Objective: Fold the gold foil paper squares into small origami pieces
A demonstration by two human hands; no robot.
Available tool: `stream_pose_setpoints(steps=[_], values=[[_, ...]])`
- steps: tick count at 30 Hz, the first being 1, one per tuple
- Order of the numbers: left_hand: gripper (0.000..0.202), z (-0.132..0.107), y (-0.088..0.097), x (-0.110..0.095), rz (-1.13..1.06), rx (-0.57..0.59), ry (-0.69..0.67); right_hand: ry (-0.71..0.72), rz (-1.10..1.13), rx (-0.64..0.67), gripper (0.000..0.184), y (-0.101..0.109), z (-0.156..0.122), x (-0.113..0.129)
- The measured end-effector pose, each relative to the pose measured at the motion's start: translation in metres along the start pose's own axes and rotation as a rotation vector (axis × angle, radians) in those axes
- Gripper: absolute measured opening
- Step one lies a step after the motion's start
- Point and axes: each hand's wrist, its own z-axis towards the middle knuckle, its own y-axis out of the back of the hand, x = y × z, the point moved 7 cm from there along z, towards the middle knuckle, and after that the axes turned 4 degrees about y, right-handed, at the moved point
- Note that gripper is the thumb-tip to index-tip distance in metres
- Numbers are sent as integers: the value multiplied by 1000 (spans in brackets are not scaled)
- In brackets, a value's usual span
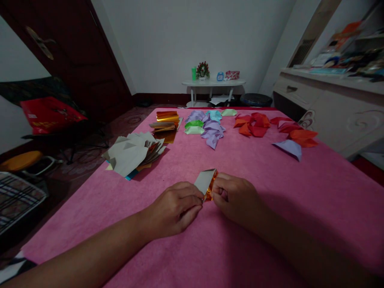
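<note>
A small folded piece of paper (pixel 205 181), white on one side and shiny orange-gold on the other, lies on the pink cloth (pixel 270 192) near the front middle. My left hand (pixel 177 208) pinches its lower left edge with curled fingers. My right hand (pixel 234 198) grips its right side, thumb and fingers pressed on the orange fold. Both hands rest on the cloth, close together.
A pile of loose sheets (pixel 135 154) lies at the left. Gold foil pieces (pixel 166 120), purple and green folded shapes (pixel 207 126) and red-orange folded shapes (pixel 258 124) line the far side. A white dresser (pixel 330 108) stands right, a small white table (pixel 213 84) behind.
</note>
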Motion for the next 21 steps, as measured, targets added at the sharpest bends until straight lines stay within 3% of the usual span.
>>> stream_pose_setpoints(steps=[3, 8, 13, 21], values=[[15, 0, 0, 1, -21, 10, 22, 17, -33, 4, 15, 1, -1, 2], [26, 2, -1, 10, -6, 41, 174, 79, 9, 34, 15, 1, -3, 5], [20, 3, -3, 9, 31, 105, 159, 42, 42, 10, 17, 1, -3, 1], [19, -3, -3, 8, 11, 70, 96, 28, 30, -22, 17, -3, -4, 0]])
